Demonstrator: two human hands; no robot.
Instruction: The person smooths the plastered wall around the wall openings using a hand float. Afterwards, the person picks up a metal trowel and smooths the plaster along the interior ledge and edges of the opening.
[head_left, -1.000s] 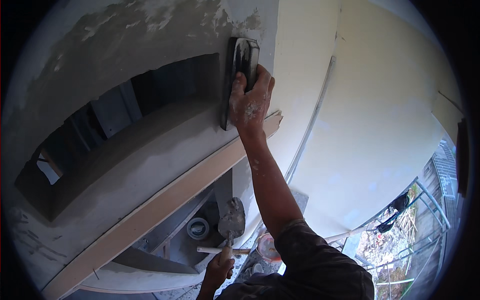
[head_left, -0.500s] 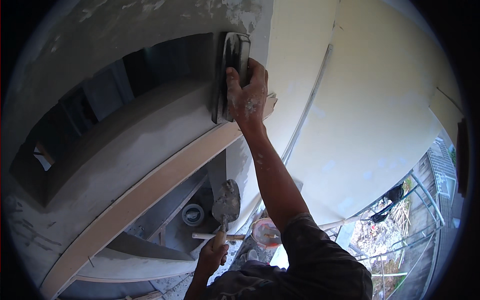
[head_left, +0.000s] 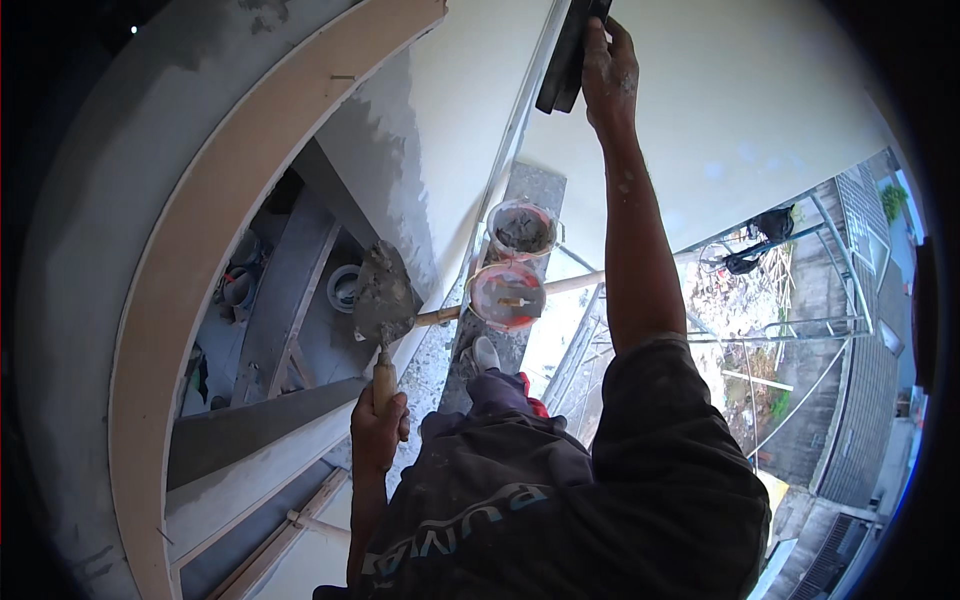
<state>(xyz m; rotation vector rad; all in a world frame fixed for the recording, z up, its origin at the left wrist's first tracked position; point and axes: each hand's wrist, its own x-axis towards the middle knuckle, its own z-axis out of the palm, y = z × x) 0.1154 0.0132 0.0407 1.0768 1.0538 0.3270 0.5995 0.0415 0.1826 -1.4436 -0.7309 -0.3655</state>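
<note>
Our left hand (head_left: 378,430) clamped round a trowel (head_left: 385,300), left of the nearer bucket (head_left: 508,323), our right hand (head_left: 612,78), well apart from the left, gripping seemingly a dark float (head_left: 568,62), beyond that bucket, partly cut off.

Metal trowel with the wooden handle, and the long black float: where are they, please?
Metal trowel with the wooden handle (head_left: 383,295): head view, on its smeared blade.
Long black float (head_left: 567,62): head view, middle of the part that shows.
</note>
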